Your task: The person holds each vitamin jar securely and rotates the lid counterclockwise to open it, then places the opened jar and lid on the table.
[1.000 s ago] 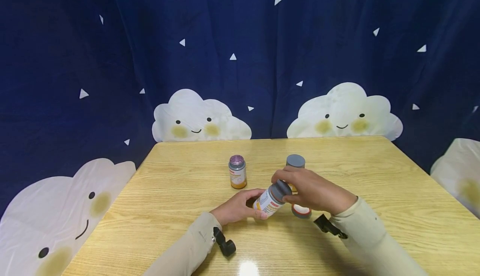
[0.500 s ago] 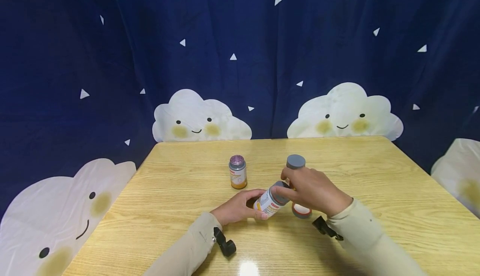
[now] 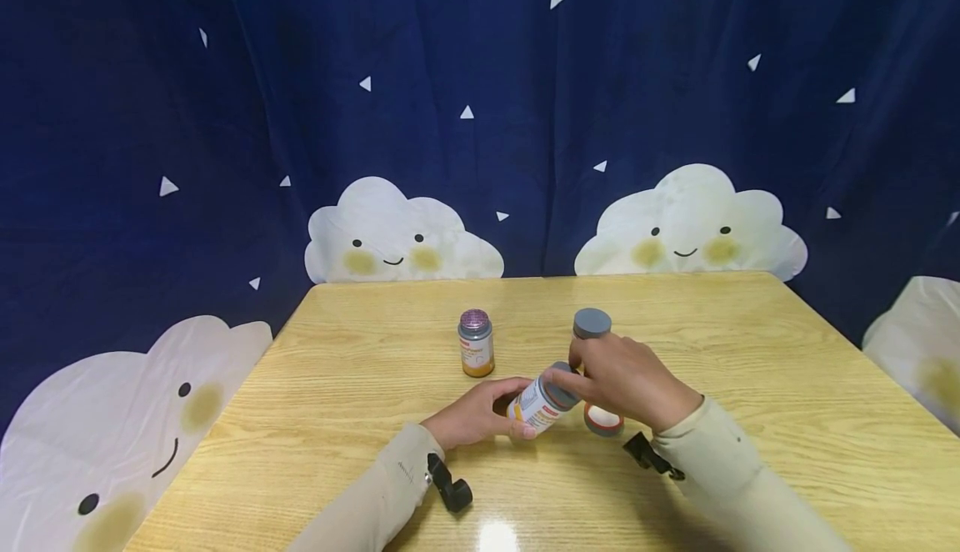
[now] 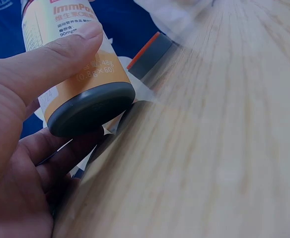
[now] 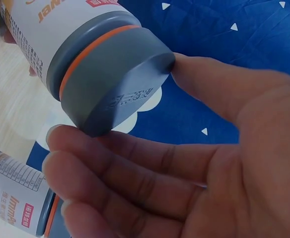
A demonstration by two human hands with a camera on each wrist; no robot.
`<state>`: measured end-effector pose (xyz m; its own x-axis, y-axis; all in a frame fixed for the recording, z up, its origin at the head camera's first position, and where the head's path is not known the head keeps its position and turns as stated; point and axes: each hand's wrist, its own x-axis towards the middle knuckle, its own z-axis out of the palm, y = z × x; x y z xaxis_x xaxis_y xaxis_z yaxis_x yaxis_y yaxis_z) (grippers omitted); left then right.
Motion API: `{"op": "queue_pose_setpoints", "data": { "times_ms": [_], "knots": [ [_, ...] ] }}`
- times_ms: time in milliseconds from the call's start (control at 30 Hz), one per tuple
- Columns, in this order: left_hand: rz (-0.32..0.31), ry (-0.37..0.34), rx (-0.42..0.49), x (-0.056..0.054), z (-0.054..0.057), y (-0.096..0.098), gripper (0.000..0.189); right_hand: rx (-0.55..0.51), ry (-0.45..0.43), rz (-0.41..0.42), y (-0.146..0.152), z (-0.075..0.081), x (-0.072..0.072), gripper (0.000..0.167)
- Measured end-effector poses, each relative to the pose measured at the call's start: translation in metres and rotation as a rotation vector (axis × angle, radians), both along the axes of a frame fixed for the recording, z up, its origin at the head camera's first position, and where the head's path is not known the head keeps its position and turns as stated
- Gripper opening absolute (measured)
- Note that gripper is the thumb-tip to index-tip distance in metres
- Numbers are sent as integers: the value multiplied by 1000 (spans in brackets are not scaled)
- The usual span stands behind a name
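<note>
My left hand (image 3: 476, 414) holds a white-and-orange supplement bottle (image 3: 534, 408), which leans to the right above the table. In the left wrist view the thumb lies across its label (image 4: 65, 29), and the dark base faces the camera. A grey cap (image 5: 105, 74) with an orange ring sits on the bottle's mouth. My right hand (image 3: 630, 377) pinches that cap, thumb on one edge and a fingertip on the opposite one. Just below the right hand, a loose cap (image 3: 603, 421) lies on the wood with its white inside up.
A second bottle (image 3: 476, 352), uncapped with a purple top, stands behind the left hand. A third bottle (image 3: 592, 322) with its grey cap on stands behind the right hand, partly hidden by it. The wooden table (image 3: 360, 343) ends at a dark blue curtain (image 3: 420, 52).
My right hand has turned about the cap: its thumb has gone from the cap's near side to over its top. The left hand and the bottle have stayed in place.
</note>
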<state>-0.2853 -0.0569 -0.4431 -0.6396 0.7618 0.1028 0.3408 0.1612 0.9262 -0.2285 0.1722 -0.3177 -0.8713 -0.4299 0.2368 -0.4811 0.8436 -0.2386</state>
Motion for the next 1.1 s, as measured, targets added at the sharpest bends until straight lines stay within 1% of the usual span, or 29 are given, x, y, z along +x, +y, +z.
{"op": "queue_pose_setpoints", "data": {
  "times_ms": [200,433,600,767,1100],
  "knots": [
    [-1,0,2,0,0,0,59,7,-23,24,1,1,0,33],
    [3,-3,-6,0,0,0,59,3,-18,94,3,1,0,29],
    [2,-8,-6,0,0,-1,59,-15,-53,144,4,3,0,26],
    [5,-1,-8,0,0,-1,59,-15,-81,181,5,7,0,27],
    [19,-10,-20,0,0,-1,58,24,-47,296,8,11,2,34]
  ]
}}
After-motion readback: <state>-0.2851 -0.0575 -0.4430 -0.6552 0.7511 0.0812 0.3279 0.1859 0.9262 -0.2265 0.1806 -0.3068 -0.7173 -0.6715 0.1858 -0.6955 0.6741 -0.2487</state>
